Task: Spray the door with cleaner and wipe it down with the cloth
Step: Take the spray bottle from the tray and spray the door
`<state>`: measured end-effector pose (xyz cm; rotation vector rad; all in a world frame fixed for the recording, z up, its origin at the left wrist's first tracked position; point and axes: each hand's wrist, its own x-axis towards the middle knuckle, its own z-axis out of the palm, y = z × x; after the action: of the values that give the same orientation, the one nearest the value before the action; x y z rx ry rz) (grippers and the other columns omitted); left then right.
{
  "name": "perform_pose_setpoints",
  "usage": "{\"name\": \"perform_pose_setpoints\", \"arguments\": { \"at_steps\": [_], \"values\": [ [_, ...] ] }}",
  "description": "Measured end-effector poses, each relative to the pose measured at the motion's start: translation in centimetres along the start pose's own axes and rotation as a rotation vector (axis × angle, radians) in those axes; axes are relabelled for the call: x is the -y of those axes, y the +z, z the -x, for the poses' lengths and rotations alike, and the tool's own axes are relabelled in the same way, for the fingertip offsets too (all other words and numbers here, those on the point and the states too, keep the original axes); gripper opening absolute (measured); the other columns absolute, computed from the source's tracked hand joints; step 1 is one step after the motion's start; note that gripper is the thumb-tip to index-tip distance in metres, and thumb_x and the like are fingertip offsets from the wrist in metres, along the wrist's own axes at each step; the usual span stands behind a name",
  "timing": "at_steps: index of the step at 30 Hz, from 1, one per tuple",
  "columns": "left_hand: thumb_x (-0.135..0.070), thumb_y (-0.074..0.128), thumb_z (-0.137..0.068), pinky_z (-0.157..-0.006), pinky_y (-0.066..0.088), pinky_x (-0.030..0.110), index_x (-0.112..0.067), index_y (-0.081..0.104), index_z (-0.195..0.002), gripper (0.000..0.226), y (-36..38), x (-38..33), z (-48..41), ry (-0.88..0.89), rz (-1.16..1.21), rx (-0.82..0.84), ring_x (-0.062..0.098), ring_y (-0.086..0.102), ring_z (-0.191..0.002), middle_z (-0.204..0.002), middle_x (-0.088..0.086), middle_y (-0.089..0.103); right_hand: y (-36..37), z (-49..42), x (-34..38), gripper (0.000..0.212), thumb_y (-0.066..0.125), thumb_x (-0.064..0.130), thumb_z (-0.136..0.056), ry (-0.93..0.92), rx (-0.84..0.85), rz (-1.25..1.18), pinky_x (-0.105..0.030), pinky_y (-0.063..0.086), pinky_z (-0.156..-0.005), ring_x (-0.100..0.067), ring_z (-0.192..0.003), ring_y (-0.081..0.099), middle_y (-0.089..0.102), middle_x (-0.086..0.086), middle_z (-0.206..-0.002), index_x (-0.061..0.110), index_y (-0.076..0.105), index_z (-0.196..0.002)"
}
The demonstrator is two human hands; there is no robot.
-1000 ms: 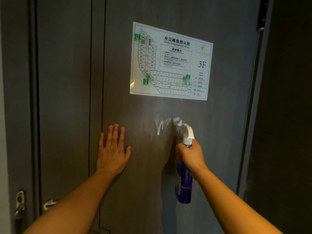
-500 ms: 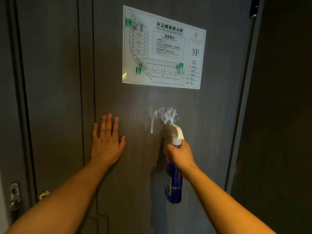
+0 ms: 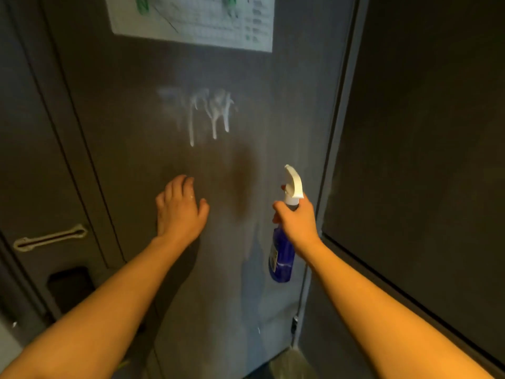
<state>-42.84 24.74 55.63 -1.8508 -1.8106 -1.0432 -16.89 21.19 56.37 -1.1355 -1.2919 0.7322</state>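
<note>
The grey door (image 3: pixel 142 110) fills the middle of the head view. White foam (image 3: pixel 210 110) clings to it below the sign and runs down in three drips. My right hand (image 3: pixel 297 222) grips the neck of a blue spray bottle (image 3: pixel 281 258) with a white trigger head (image 3: pixel 293 184), held upright to the right of and below the foam. My left hand (image 3: pixel 179 212) rests on the door, fingers bent, holding nothing, below and left of the foam. No cloth is in view.
A white evacuation plan sign (image 3: pixel 191 20) hangs on the door at the top. A metal door handle (image 3: pixel 50 237) sits at the left, with a dark lock plate (image 3: pixel 71 288) under it. A dark wall panel (image 3: pixel 423 132) stands to the right of the door frame (image 3: pixel 341 119).
The view has dropped, so the sign sits at the top edge. My right hand has pulled the bottle down and right, away from the foam. The foam has run further down.
</note>
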Motion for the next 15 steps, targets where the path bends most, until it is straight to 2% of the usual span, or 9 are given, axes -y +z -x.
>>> {"name": "perform_pose_setpoints", "arguments": {
  "at_steps": [3, 7, 9, 11, 15],
  "values": [
    [-0.036, 0.054, -0.086, -0.1, 0.044, 0.054, 0.0, 0.055, -0.134, 0.06, 3.4, -3.4, 5.2, 0.011, 0.023, 0.177, 0.045, 0.053, -0.125, -0.136, 0.025, 0.055, -4.0, 2.4, -2.4, 0.023, 0.065, 0.021, -0.087, 0.045, -0.039, 0.033, -0.032, 0.058, -0.063, -0.018, -0.067, 0.065, 0.068, -0.018, -0.082, 0.032, 0.057, -0.106],
    [-0.036, 0.057, -0.091, -0.093, 0.047, 0.052, 0.0, 0.056, -0.131, 0.054, 7.6, -8.5, 12.9, 0.065, 0.015, 0.393, 0.045, 0.057, -0.114, -0.126, 0.025, 0.059, -9.6, 5.7, -6.6, 0.011, 0.067, 0.024, -0.087, 0.118, -0.12, 0.062, -0.02, 0.053, -0.058, -0.005, -0.06, 0.063, 0.066, 0.004, -0.069, 0.022, 0.06, -0.095],
    [-0.036, 0.058, -0.092, -0.092, 0.047, 0.051, -0.003, 0.057, -0.129, 0.05, 9.4, -11.1, 16.9, 0.103, 0.026, 0.488, 0.044, 0.058, -0.112, -0.123, 0.023, 0.06, -12.6, 7.7, -8.8, 0.007, 0.068, 0.024, -0.088, 0.165, -0.145, 0.083, -0.021, 0.054, -0.059, -0.002, -0.06, 0.062, 0.066, 0.007, -0.069, 0.022, 0.063, -0.092],
    [-0.038, 0.056, -0.093, -0.093, 0.046, 0.05, -0.005, 0.057, -0.129, 0.049, 10.9, -13.7, 20.7, 0.129, 0.043, 0.575, 0.043, 0.058, -0.113, -0.123, 0.02, 0.06, -15.6, 9.8, -11.1, 0.01, 0.069, 0.025, -0.089, 0.229, -0.164, 0.108, -0.032, 0.054, -0.064, -0.01, -0.064, 0.062, 0.065, 0.0, -0.073, 0.019, 0.062, -0.089],
    [-0.038, 0.051, -0.096, -0.095, 0.046, 0.049, -0.006, 0.058, -0.13, 0.048, 13.2, -18.1, 28.2, 0.157, 0.079, 0.738, 0.041, 0.057, -0.115, -0.123, 0.019, 0.061, -21.1, 14.4, -14.9, 0.033, 0.07, 0.032, -0.088, 0.361, -0.197, 0.152, -0.052, 0.056, -0.072, -0.025, -0.07, 0.059, 0.064, -0.028, -0.085, 0.004, 0.053, -0.085]
  ]
}}
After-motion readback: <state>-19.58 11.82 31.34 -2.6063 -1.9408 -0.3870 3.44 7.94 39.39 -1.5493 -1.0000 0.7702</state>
